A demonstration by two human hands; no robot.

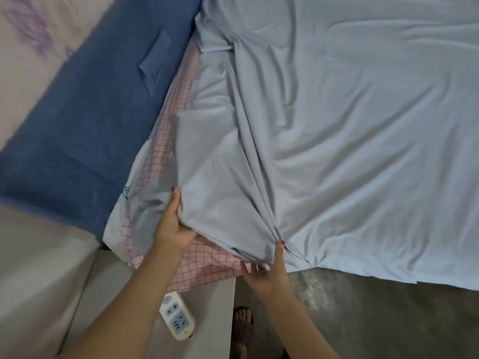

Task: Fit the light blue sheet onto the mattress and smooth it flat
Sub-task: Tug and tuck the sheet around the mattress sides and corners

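Observation:
The light blue sheet (350,112) lies wrinkled over most of the mattress, with a bunched corner near me. The mattress corner (197,263), covered in pink checked fabric, shows bare beneath that bunch. My left hand (173,224) grips the sheet's folded corner from the left, thumb on top and fingers tucked under the fabric. My right hand (269,268) pinches the gathered pleats of the sheet at the bed's near edge, thumb on top, fingers below.
A dark blue padded headboard (90,120) runs along the left. A white bedside cabinet (204,320) below carries a white power strip (177,320). Grey concrete floor (375,314) lies beside the bed, with my sandalled foot (242,325) on it.

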